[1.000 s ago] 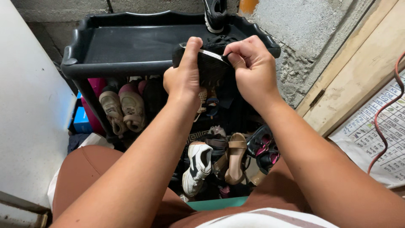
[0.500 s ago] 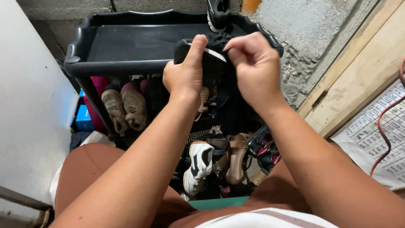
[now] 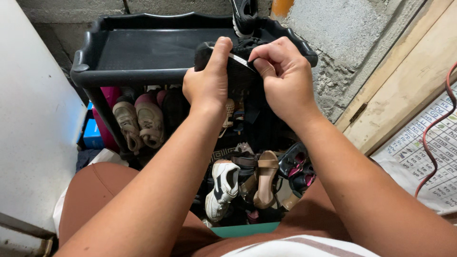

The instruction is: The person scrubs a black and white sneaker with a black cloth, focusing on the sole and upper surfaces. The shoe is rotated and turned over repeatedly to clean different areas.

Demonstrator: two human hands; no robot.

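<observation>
Both hands hold a black shoe (image 3: 236, 71) over the front rail of a black plastic shoe rack (image 3: 133, 76). My left hand (image 3: 208, 78) grips the shoe's left side with the thumb up over its top. My right hand (image 3: 283, 76) pinches a light strip or lace on the shoe's upper part. The shoe's dark tongue or fabric hangs down between my wrists. Much of the shoe is hidden behind my fingers.
Another black shoe (image 3: 243, 16) stands at the back of the rack's top tray. Lower shelves hold pale pink sneakers (image 3: 140, 121), a white sneaker (image 3: 223, 188), a tan sandal (image 3: 264, 178) and dark pink-lined shoes (image 3: 295, 164). A white panel stands left; a wooden frame (image 3: 404, 71) and red cable (image 3: 435, 128) lie right.
The hands stay on the black shoe, with only small finger shifts. The right fingers have pulled the light strip slightly, and the view has drifted a little.
</observation>
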